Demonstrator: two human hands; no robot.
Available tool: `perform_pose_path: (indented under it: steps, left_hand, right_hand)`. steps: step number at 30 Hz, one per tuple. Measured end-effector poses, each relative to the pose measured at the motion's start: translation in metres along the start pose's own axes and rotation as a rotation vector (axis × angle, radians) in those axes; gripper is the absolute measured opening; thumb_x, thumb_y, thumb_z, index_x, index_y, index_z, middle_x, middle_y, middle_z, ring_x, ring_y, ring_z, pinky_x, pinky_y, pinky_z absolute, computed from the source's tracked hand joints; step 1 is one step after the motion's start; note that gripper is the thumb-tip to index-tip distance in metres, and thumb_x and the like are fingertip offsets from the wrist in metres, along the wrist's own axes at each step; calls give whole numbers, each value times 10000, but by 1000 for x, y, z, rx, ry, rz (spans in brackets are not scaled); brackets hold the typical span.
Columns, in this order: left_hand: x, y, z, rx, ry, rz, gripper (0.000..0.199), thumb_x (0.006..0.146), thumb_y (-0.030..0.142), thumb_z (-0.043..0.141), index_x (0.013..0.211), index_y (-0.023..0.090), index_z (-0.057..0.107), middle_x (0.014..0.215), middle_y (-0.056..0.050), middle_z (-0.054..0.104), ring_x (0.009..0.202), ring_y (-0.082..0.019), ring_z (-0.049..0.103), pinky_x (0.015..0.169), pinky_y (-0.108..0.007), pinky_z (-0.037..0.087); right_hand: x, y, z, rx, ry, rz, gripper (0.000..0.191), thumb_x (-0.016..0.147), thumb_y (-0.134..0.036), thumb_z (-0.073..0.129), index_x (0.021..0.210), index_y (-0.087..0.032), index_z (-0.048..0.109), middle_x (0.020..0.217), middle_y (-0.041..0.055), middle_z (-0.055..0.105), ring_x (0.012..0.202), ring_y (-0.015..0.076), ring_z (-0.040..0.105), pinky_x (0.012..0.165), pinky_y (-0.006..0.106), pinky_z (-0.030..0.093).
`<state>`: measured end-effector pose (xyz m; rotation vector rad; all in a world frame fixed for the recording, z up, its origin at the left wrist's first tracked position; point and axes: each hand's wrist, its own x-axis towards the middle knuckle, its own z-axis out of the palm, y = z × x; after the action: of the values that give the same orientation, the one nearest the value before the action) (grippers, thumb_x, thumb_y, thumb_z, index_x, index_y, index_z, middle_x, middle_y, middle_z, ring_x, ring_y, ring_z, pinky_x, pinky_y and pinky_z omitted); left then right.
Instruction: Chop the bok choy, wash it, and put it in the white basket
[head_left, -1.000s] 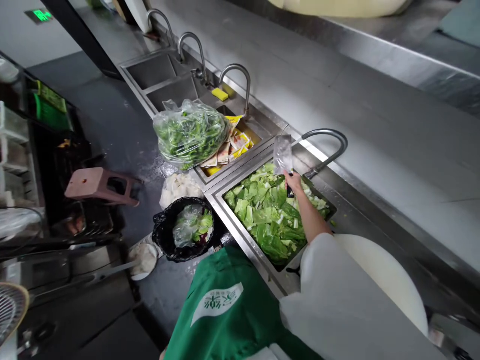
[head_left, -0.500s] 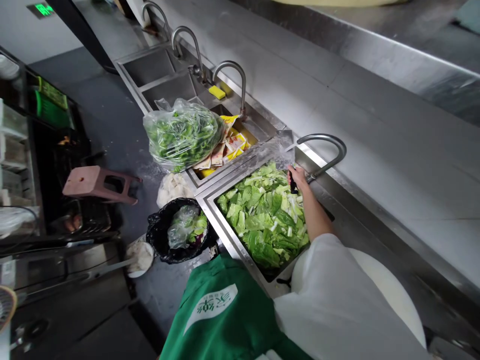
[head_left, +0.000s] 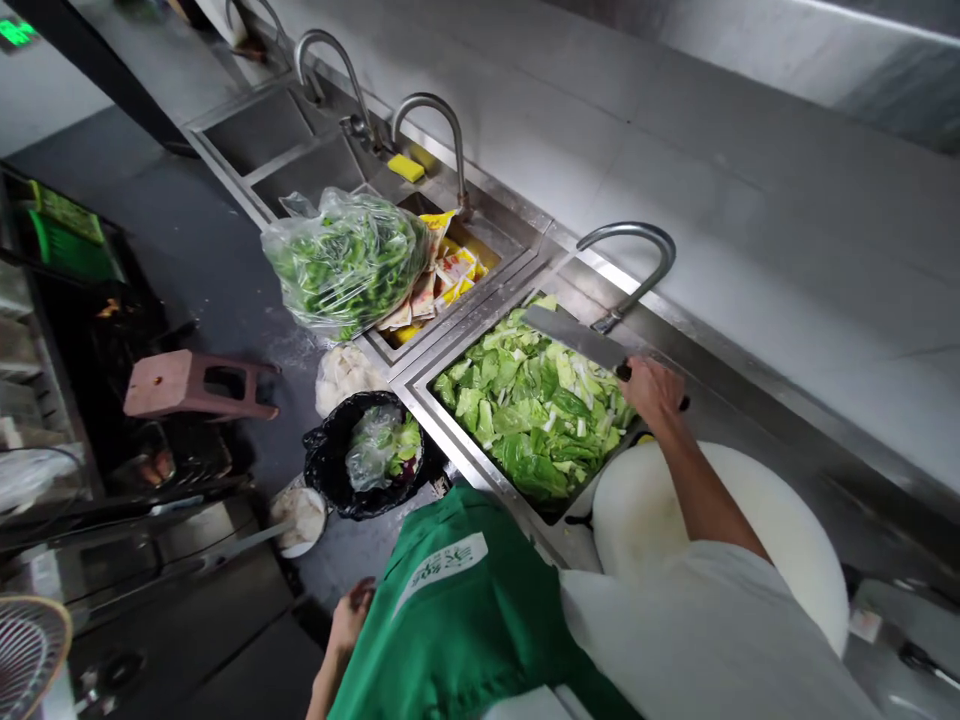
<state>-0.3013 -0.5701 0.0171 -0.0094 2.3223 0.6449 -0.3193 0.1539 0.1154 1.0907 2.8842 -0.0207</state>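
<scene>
My right hand [head_left: 655, 390] is wrapped round the handle of a cleaver [head_left: 576, 338]. Its broad blade reaches left over the cut leafy greens [head_left: 525, 410] that fill the near sink [head_left: 455, 447]. Just below that hand lies a round white cutting board [head_left: 739, 480], with my forearm across it. My left hand [head_left: 354, 612] hangs low beside my green apron [head_left: 465, 610]; its fingers are blurred and partly hidden. A curved faucet [head_left: 646, 232] arches over the back of the sink.
A clear bag of green vegetables [head_left: 346, 262] rests on the neighbouring sink, beside yellow packets [head_left: 454, 272]. On the floor stand a black-lined bin [head_left: 324, 470] and a pink stool [head_left: 196, 388]. A yellow sponge [head_left: 406, 167] lies by the faucets.
My right hand has drawn back from the faucet toward the cutting board, bringing the cleaver's blade into plain view. The splash under the spout is gone. My left hand has come into view.
</scene>
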Motion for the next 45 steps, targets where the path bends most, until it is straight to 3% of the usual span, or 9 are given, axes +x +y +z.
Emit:
perform_pose_path:
  steps: [5,13,20,25,31,35,38,41,45]
  left_hand:
    - [85,13,-27,-88,-7,156,423,718,612,531,899,285,729,938,-126,800,893,-385,779,818,-477,620]
    - [187,163,-32,109,-15,572,445,914,437,427,1062,163,745,1068,-141,777,963,-313,743,916,-440,596]
    - [224,293,38,231,-23,946,424,936,234,464,1256,72,689,1327,-205,614,1298,-316,559,1174,-447,425]
    - [250,335,76,440,-107,724,746,885,303,692,1572,142,449,1675,-256,201,1507,-504,255,1145,-662,347]
    - [266,349,96,576,-245,458,933,771,451,836,1585,211,446,1693,-273,183,1479,-603,233,1052,-740,352]
    - [269,376,101,625,-152,473,739,858,455,699,1513,163,523,1581,-281,399,1384,-493,456,1067,-637,417]
    - [277,406,109,597,43,623,760,937,508,566,1617,228,376,1694,-230,198,1515,-511,239,1096,-696,370]
    - [295,425,123,611,-30,687,941,848,610,686,1658,390,261,1752,-113,-35,1528,-590,75,1047,-792,350]
    - [330,419,145,556,-172,612,1022,753,607,816,1633,363,356,1746,-137,57,1448,-619,258,1057,-770,358]
  right_hand:
    - [-129,37,26,-155,22,238,238,944,-251,543,1037,-105,707,1015,193,677,997,307,635,809,368,419]
    - [-312,75,86,23,-30,981,667,910,-689,561,1170,-89,691,1037,274,692,1010,433,695,762,482,529]
    - [-353,75,102,133,-70,1163,709,897,-694,567,1195,-61,678,1105,309,688,1075,452,685,847,520,545]
    - [-356,82,98,174,-74,1084,650,911,-621,571,1216,-54,657,1194,322,646,1176,466,611,946,537,507]
    - [-280,50,76,223,197,557,457,973,-437,487,1228,-100,660,1297,258,609,1292,389,511,1128,549,382]
    - [-139,-26,89,368,-46,286,600,995,-437,490,1532,-170,480,1598,214,351,1453,376,371,1171,528,345]
    - [-53,-76,122,368,-401,325,859,946,-614,569,1676,-354,198,1728,147,-40,1528,507,176,1128,651,341]
    - [-17,-103,168,303,-640,313,1057,849,-758,631,1679,-421,70,1705,111,-248,1532,571,10,1111,754,263]
    - [-14,-114,214,168,-738,315,1102,809,-815,630,1686,-358,144,1681,120,-324,1532,560,-91,1116,788,188]
